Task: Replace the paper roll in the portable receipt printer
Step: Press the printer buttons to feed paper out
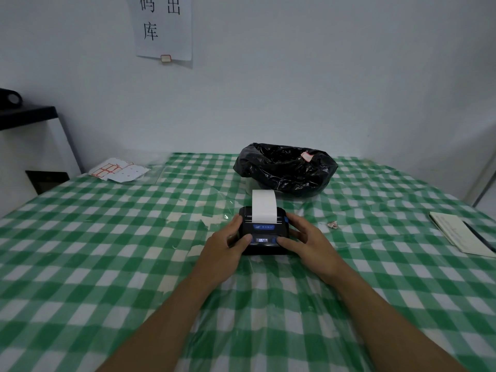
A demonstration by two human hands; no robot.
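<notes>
- Covering most of the view: a table (107, 264) under a green-and-white checked cloth with a clear plastic sheet laid over it, pushed up to a pale wall.
- Taped on that wall, upper left: a white paper notice (163, 28) with large black characters, a small red-edged label stuck at its lower edge.
- At the far left: a dark shelf (26, 116) with a black object on top, only partly in view.
- Toward the far side of the table, right of centre: a bin lined with a crumpled black bag (285, 169), a small pale scrap lying on its rim.
- On the right edge of the table: a flat paper booklet (459, 233) with a dark strip beside it.
- At the far left corner of the cloth: sheets of red-bordered stickers (118, 169).
- At the table's centre, just in front of the bin: the black receipt printer (264, 232), resting on the cloth, lid shut, small display lit.
- Rising from the printer's slot: a white paper strip (264, 205), standing upright and curling slightly at the top.
- Clasped on the printer's left side: the left hand (228, 244), thumb on the front panel, fingers wrapped round the edge.
- Clasped on the printer's right side: the right hand (303, 237), thumb on the front panel near the display, fingers along the flank.
- Right of the printer, apart from it: a tiny crumpled scrap (332, 224).
</notes>
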